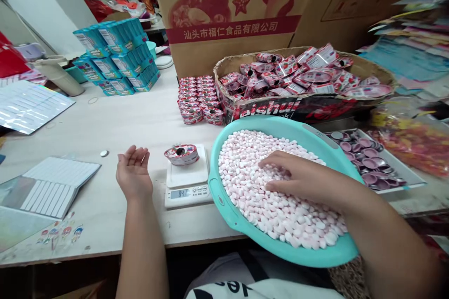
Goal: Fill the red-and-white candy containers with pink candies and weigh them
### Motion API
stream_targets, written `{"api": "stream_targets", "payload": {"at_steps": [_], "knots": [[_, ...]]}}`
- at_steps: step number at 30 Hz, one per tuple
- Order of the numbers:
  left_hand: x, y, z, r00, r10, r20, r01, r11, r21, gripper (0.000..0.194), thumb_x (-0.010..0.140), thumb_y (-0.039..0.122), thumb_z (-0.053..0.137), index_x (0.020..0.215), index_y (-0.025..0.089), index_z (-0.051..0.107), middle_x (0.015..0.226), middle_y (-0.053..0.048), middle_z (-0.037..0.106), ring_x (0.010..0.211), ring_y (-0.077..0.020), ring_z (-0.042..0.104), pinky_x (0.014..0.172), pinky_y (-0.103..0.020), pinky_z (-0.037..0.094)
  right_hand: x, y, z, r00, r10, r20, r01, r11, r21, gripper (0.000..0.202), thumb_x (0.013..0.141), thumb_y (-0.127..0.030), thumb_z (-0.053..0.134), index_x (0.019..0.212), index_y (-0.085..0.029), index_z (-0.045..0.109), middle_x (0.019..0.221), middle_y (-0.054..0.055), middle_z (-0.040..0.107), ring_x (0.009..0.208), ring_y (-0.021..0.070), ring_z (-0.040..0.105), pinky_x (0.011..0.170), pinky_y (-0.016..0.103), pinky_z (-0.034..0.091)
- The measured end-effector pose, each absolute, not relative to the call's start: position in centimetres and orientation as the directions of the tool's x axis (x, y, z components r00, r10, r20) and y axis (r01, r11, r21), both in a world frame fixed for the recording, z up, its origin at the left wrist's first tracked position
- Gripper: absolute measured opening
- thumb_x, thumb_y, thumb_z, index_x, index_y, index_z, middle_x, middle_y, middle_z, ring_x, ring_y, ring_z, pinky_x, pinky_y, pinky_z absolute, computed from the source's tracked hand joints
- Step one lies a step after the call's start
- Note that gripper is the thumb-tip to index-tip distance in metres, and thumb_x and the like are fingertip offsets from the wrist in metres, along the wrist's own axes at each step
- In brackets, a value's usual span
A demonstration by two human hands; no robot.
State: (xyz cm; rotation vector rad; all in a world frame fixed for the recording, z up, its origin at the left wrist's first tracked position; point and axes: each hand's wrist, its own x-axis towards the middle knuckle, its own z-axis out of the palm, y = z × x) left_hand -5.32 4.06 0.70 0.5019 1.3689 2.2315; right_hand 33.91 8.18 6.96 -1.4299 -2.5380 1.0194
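My left hand (135, 173) is palm up above the table, left of the scale, its fingers loosely curled with nothing visible in them. My right hand (287, 173) reaches into a turquoise basin (224, 210) of small pale pink candies (245, 163), fingers apart and touching them. Between the hands, a white digital scale (185, 176) carries one red and white candy box (181, 154) with a dark round hole on top. Its display seems to read 84.1.
Rows of similar boxes (191, 114) stand behind the scale, beside a carton tray (228, 103) heaped with more. Blue boxes (121, 63) are stacked at the back left. A small round cap (104, 153) lies left; purple caps (370, 163) fill a white tray at right.
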Motion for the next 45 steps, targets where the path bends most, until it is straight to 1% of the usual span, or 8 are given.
{"api": "stream_targets", "payload": {"at_steps": [10,15,25,31,36,40,43,45], "knots": [[-4.4,3.8,1.1,-0.837,0.521,0.168,-0.03,-0.35,0.936,0.034,0.085,0.051,0.054,0.086,0.018,0.065,0.075,-0.002,0.062,0.075,-0.0154,0.065,0.085,-0.036,0.056,33.4,8.9,7.5,-0.61,0.752,-0.248,0.678,0.335,-0.654,0.022,0.085,-0.041,0.062,0.087,-0.023,0.074,0.099,0.008,0.071,0.095,0.0257,0.066,0.086,0.039,0.052],[-4.0,3.7,1.1,-0.828,0.485,0.282,0.136,-0.315,0.939,0.032,0.082,0.049,0.056,0.085,0.018,0.065,0.072,-0.001,0.061,0.071,-0.0161,0.065,0.08,-0.037,0.056,33.5,9.3,7.3,-0.617,0.757,-0.216,0.663,0.351,-0.661,0.022,0.089,-0.041,0.061,0.086,-0.024,0.075,0.095,0.008,0.072,0.09,0.0242,0.068,0.081,0.038,0.053],[-3.2,3.7,1.7,-0.838,0.474,0.272,0.131,-0.309,0.942,0.024,0.08,0.037,0.057,0.083,0.016,0.068,0.068,-0.002,0.063,0.067,-0.0175,0.064,0.077,-0.038,0.055,33.4,8.8,7.8,-0.5,0.856,-0.134,0.701,0.308,-0.643,0.015,0.083,-0.032,0.064,0.085,-0.023,0.075,0.091,0.006,0.077,0.084,0.0225,0.07,0.077,0.034,0.055],[-3.1,3.6,2.2,-0.865,0.459,0.203,0.059,-0.308,0.95,0.021,0.076,0.036,0.059,0.079,0.016,0.067,0.068,-0.003,0.063,0.067,-0.017,0.064,0.08,-0.04,0.055,33.0,8.9,7.6,-0.36,0.932,-0.034,0.6,0.203,-0.773,0.016,0.08,-0.036,0.067,0.082,-0.021,0.074,0.086,0.005,0.077,0.079,0.0209,0.07,0.073,0.032,0.055],[-3.6,3.6,1.7,-0.859,0.475,0.191,0.044,-0.304,0.952,0.022,0.081,0.036,0.058,0.083,0.016,0.068,0.069,-0.002,0.064,0.068,-0.0161,0.064,0.083,-0.04,0.056,30.9,9.7,9.2,-0.251,0.967,-0.038,0.416,0.073,-0.906,0.024,0.07,-0.04,0.077,0.081,-0.019,0.074,0.082,0.006,0.075,0.072,0.0188,0.068,0.066,0.031,0.054],[-3.9,3.7,0.9,-0.842,0.499,0.205,0.06,-0.291,0.955,0.025,0.083,0.038,0.058,0.085,0.016,0.068,0.07,-0.002,0.065,0.069,-0.0156,0.064,0.081,-0.037,0.056,26.9,11.1,11.3,-0.378,0.925,-0.046,0.318,0.083,-0.944,0.024,0.067,-0.035,0.081,0.082,-0.018,0.074,0.075,0.004,0.073,0.067,0.0154,0.066,0.065,0.029,0.054],[-4.0,3.7,0.5,-0.809,0.517,0.28,0.196,-0.213,0.957,0.031,0.087,0.043,0.053,0.089,0.016,0.068,0.075,-0.003,0.066,0.073,-0.0167,0.065,0.078,-0.035,0.056,22.5,12.3,12.1,-0.511,0.859,-0.037,0.269,0.12,-0.956,0.02,0.069,-0.029,0.081,0.083,-0.017,0.074,0.072,0.003,0.072,0.065,0.0141,0.064,0.064,0.028,0.054],[-3.9,3.6,0.4,-0.791,0.513,0.334,0.296,-0.157,0.942,0.031,0.089,0.044,0.053,0.089,0.016,0.068,0.079,-0.004,0.068,0.077,-0.0179,0.066,0.078,-0.034,0.054,19.5,13.0,12.1,-0.584,0.812,0.016,0.275,0.216,-0.937,0.015,0.071,-0.024,0.079,0.083,-0.016,0.074,0.075,0.004,0.073,0.067,0.0139,0.065,0.065,0.027,0.053]]}}
